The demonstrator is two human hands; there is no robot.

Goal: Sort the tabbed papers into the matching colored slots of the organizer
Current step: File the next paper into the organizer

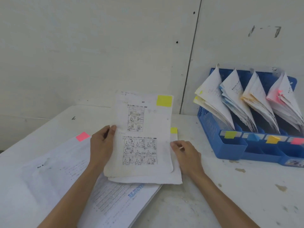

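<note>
Head view: the left hand (102,145) grips the left edge of a comic worksheet (141,129), thumb on its face and fingers hidden behind. The right hand (185,155) has its fingers curled at the sheet's right edge and appears to pinch it there. Whether it also catches the second sheet (176,176) lying just beneath, I cannot tell. The worksheet is tilted up off the white table (230,186), above the unsorted pile, and is well apart from the blue organizer (212,129) at the right. It carries a yellow tab (164,100) at its top right corner, and the sheet under it shows a smaller yellow tab (173,130) at the same side. A pink-tabbed paper (54,170) lies flat to the left. The organizer's front rail shows a yellow label (230,134), then a blue label (253,137), an orange label (272,139) and a pink label (297,141). All four slots already hold leaning bundles. Judgement: the step in hand is pick-up and reading of the tab colour, with several papers left to sort. The next move calls for carrying the sheet right to the leftmost slot, behind the yellow label. One hand should lead its lower edge in alongside the yellow-tabbed bundle (212,99) without folding the limp paper. If both yellow sheets are held, they may go in together.
</note>
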